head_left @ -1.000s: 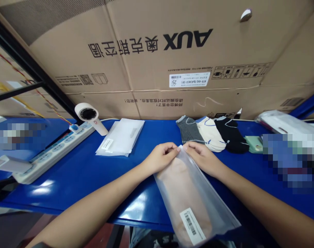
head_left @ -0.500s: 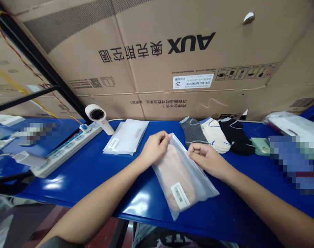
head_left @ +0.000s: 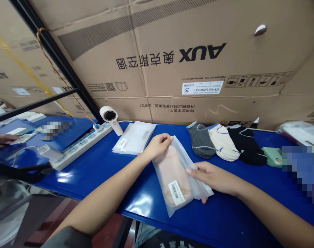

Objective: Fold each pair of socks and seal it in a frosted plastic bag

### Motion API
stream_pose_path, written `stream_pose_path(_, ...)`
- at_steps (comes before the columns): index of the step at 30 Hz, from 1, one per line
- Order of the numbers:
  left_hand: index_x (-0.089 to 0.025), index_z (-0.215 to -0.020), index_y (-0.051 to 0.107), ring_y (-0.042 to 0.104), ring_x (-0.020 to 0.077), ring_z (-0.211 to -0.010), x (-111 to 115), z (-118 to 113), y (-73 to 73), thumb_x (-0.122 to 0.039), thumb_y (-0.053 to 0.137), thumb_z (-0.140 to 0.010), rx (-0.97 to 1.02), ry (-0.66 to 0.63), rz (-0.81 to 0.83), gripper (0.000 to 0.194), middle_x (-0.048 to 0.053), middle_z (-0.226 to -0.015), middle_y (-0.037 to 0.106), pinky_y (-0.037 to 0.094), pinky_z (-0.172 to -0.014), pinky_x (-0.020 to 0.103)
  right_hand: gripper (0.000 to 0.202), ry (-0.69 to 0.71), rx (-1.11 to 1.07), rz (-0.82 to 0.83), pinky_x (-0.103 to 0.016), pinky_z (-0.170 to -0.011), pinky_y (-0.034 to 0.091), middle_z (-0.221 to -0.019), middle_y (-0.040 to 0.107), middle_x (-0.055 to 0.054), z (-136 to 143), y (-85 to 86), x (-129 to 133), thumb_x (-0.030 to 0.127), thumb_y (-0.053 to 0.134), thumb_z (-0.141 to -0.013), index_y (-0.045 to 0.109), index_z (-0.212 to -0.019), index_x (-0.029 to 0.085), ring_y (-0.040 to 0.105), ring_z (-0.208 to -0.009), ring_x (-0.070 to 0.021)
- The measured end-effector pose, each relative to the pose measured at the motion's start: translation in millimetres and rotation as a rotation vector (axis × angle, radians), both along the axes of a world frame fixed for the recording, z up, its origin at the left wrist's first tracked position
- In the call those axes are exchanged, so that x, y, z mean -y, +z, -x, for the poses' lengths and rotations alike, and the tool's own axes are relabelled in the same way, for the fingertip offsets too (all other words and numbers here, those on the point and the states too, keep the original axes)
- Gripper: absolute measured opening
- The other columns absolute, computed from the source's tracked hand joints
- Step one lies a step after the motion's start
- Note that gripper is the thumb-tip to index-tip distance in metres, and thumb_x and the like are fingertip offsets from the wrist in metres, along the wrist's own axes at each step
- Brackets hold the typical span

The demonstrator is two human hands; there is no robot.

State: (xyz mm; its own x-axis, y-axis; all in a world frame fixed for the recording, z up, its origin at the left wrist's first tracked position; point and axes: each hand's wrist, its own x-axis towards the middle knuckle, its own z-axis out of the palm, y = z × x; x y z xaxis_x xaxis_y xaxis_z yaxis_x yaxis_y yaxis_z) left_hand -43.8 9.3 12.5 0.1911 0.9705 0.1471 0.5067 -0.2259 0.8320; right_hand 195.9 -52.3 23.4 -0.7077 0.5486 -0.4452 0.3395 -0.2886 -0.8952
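A frosted zip bag [head_left: 160,187] with a folded pinkish-beige item inside, perhaps socks, is held tilted over the blue table. A white barcode label [head_left: 176,193] sits on its lower part. My left hand [head_left: 159,146] pinches the bag's upper corner between thumb and fingers. Along the right side, my right hand [head_left: 210,175] grips the bag, thumb on the front and fingers behind it, partly hidden. Beyond my right hand lie folded socks: a grey pair [head_left: 202,140], a cream pair [head_left: 223,143] and a black pair [head_left: 246,146].
A stack of frosted bags [head_left: 134,137] lies near a white handheld fan-like device [head_left: 110,119]. A white power strip [head_left: 82,146] runs along the left. At right are a green item [head_left: 274,156] and a plastic-wrapped package [head_left: 301,132]. A large cardboard sheet [head_left: 159,79] stands behind. Another person's hand [head_left: 3,140] shows far left.
My right hand has slid down the bag's right side, its thumb now over the front. My left hand keeps the top corner. The camera view has turned slightly left.
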Motion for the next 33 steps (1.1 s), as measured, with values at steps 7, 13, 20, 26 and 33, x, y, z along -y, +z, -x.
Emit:
stream_pose_path(7,-0.016,-0.106,0.060,0.063,0.0285,-0.096,-1.6,36.9,21.1,-0.042,0.055,-0.090,-0.578,0.280,-0.121,0.031,0.014,-0.106,0.066,0.048,-0.085,0.039,0.053,-0.252,-0.040,-0.033,-0.023,-0.046,0.047,-0.062,0.069,-0.003,5.3,-9.7,-5.2,0.067,0.062,-0.079,0.061,-0.089,0.015,0.062,-0.045,-0.0142)
stream_pose_path(13,-0.013,-0.123,0.052,0.059,0.0350,-0.116,1.9,52.4,26.7,-0.040,0.057,-0.089,-1.030,0.459,0.129,0.043,0.020,-0.124,0.058,0.049,-0.089,0.041,0.051,-0.368,-0.086,0.024,-0.023,-0.045,0.047,-0.061,0.068,-0.003,10.0,-14.6,-2.8,0.063,0.066,-0.078,0.064,-0.091,0.013,0.060,-0.043,-0.0132)
stream_pose_path(20,-0.011,-0.126,0.054,0.065,0.0335,-0.109,1.9,59.9,38.7,-0.033,0.062,-0.084,-1.206,0.277,0.306,0.048,0.020,-0.120,0.064,0.052,-0.086,0.038,0.040,-0.389,-0.104,0.078,-0.023,-0.044,0.050,-0.060,0.068,-0.003,15.5,-24.9,-1.3,0.051,0.065,-0.083,0.063,-0.094,0.012,0.062,-0.043,-0.0145)
stream_pose_path(26,-0.008,-0.119,0.060,0.066,0.0341,-0.109,-2.0,67.7,38.2,-0.005,0.055,-0.078,-1.217,0.260,0.211,0.041,0.022,-0.112,0.068,0.052,-0.087,0.037,0.022,-0.434,-0.060,0.073,-0.026,-0.047,0.056,-0.061,0.070,-0.004,26.6,-16.3,-0.5,0.026,0.053,-0.089,0.056,-0.107,0.014,0.066,-0.047,-0.0167)
stream_pose_path(33,-0.010,-0.116,0.059,0.067,0.0334,-0.106,3.2,77.0,55.4,-0.010,0.051,-0.079,-1.142,0.383,0.112,0.038,0.021,-0.115,0.067,0.053,-0.082,0.037,0.031,-0.344,-0.115,0.005,-0.027,-0.052,0.060,-0.067,0.073,-0.004,76.2,-11.3,-21.0,0.005,0.047,-0.079,0.054,-0.106,0.016,0.072,-0.059,-0.0182)
